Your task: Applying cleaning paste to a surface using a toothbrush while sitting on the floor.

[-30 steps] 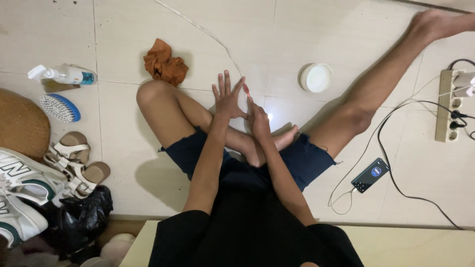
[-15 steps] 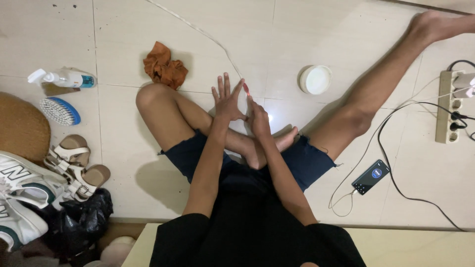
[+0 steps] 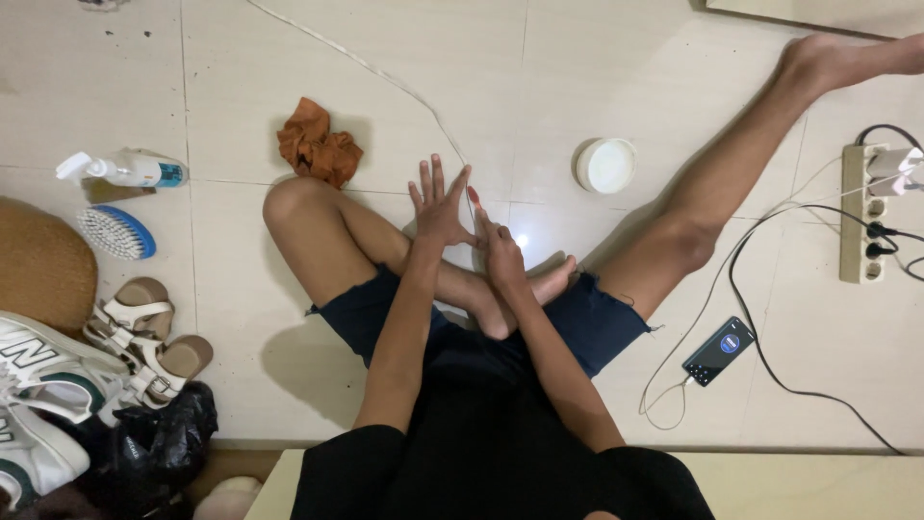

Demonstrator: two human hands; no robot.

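Left hand: the left hand [image 3: 441, 204] is raised over the bent left knee, palm open, fingers [image 3: 430, 178] spread wide and pointing away from the body; its grip is wide and holds nothing.
Right hand: the right hand [image 3: 500, 252] lies just beside the left, touching it near the thumb, with one finger stretched out along the edge of the left palm; its other fingers are curled, and whether they pinch anything I cannot tell.
Arms: both forearms run forward from the black shirt and meet above the crossed leg.
Thing in hand: nothing separate shows between the hands; the two hands touch only each other, above the floor [image 3: 597, 77] in front of the lap.
Legs: the left leg is folded, its foot [image 3: 549, 286] tucked under the right wrist; the right leg stretches out to the far right.
Nearest things: an orange cloth [image 3: 318, 144] lies crumpled on the floor beyond the knee; a round white lid [image 3: 606, 166] sits past the right hand; a thin white cord [image 3: 385, 79] runs up to the hands.
Left side: spray bottle [image 3: 125, 169], blue brush [image 3: 117, 232], sandals [image 3: 144, 337], white shoes [image 3: 43, 385], black bag [image 3: 159, 438].
Right side: phone [image 3: 719, 351] on a cable, power strip [image 3: 866, 212] with plugs.
In the way: nothing lies between the hands and the cloth or lid.
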